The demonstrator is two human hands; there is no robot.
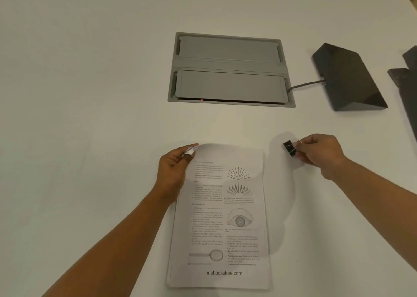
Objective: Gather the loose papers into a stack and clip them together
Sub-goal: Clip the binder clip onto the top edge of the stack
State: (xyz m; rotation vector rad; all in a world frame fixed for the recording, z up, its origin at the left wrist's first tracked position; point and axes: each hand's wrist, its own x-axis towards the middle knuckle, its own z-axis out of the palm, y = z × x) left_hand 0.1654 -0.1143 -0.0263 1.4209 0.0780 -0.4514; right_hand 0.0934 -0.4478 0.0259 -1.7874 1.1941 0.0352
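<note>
A stack of printed papers lies on the white table in front of me, the top sheet showing text and eye diagrams. My left hand pinches the stack's top left corner and lifts it, so the top edge curls up. My right hand hovers just right of the stack's top right corner, fingers closed on a black binder clip. The clip's black body points left toward the papers and is apart from them.
A grey recessed cable box with two closed lids is set in the table beyond the papers. A dark wedge-shaped device with a cable sits at the right, and more dark objects lie at the right edge.
</note>
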